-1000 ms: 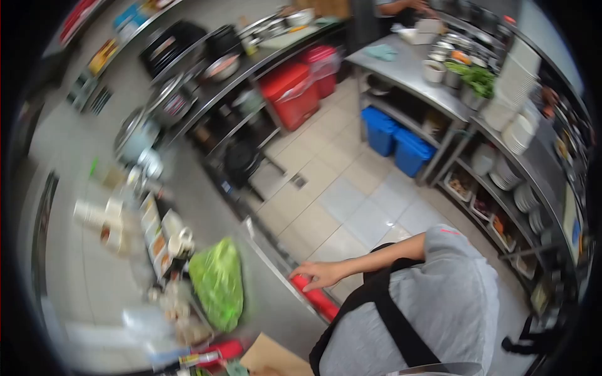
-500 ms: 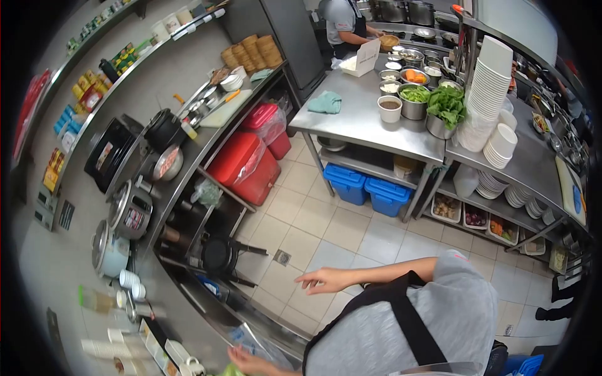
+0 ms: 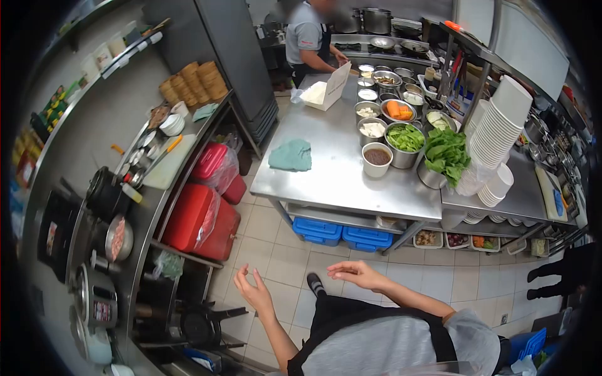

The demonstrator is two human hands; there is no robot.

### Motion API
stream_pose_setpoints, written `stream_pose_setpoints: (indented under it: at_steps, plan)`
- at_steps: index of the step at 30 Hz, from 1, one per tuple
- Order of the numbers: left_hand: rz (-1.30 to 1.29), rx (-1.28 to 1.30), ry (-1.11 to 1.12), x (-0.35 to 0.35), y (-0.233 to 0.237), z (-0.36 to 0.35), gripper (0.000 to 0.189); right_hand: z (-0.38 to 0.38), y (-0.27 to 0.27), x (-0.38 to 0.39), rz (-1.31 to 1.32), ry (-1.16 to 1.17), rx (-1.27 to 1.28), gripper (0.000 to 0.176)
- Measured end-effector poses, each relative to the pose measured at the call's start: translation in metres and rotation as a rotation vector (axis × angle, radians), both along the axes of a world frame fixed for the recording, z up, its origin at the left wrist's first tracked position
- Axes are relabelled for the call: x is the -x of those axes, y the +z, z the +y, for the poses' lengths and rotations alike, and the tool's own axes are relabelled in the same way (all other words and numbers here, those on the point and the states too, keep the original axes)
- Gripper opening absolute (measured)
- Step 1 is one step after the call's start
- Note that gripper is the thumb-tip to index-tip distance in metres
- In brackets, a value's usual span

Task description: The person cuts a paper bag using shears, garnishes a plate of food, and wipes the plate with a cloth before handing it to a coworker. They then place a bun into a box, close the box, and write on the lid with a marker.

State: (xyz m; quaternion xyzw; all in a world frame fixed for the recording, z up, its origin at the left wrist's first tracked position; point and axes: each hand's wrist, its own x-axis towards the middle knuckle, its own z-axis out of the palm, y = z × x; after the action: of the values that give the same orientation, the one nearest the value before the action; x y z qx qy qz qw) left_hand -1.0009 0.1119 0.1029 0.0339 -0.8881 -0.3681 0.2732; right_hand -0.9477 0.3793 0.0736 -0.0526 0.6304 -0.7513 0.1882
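Observation:
My left hand (image 3: 254,292) is raised over the tiled floor with its fingers spread and nothing in it. Beside it, to the right, my right hand (image 3: 360,276) stretches out its fingers and also holds nothing. Neither one touches anything. Ahead of both stands a steel table (image 3: 332,169) bearing a teal cloth (image 3: 291,155), a white tub of brown sauce (image 3: 377,159), a pot of chopped greens (image 3: 405,138) and a pot of leafy greens (image 3: 446,156). A bowl of orange pieces (image 3: 399,111) and an open white box (image 3: 326,91) sit farther back.
Red bins (image 3: 199,220) stand beneath the left counter, which carries a cutting board (image 3: 169,163) and a black pot (image 3: 103,191). Blue lidded boxes (image 3: 317,229) lie under the table. A stack of white bowls (image 3: 498,122) rises at right. A co-worker (image 3: 307,44) stands beyond the table.
My left hand has left the lower-left counter, where something green and clear plastic were near it, and is now raised. The view has turned and come closer to the steel table.

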Motion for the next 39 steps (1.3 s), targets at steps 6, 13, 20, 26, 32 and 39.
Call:
stream_pose_setpoints:
  at_steps: [6,13,20,26,32,39]
  plan:
    - [-0.056,0.061,0.073,0.17,-0.011,-0.009,0.076,0.015,-0.001,0.193,-0.08,-0.383,0.067,0.056]
    - [-0.113,0.161,-0.066,0.361,-0.008,-0.023,0.092,0.063,-0.038,0.528,-0.185,-1.028,-0.055,0.114]
    - [-0.196,0.16,-0.266,0.451,-0.032,-0.014,0.079,0.118,-0.048,0.685,-0.414,-1.546,-0.268,0.104]
    - [-0.472,-0.241,-0.522,0.49,-0.08,0.004,0.067,0.145,-0.091,0.711,-0.334,-1.84,0.005,0.047]
    - [-0.47,-0.538,-0.713,0.574,-0.061,0.074,0.055,0.106,-0.053,0.648,-0.242,-1.772,0.344,0.042]
    - [-1.006,-0.579,-0.856,0.691,-0.088,0.231,0.07,0.082,-0.098,0.545,-0.168,-1.688,0.602,0.041]
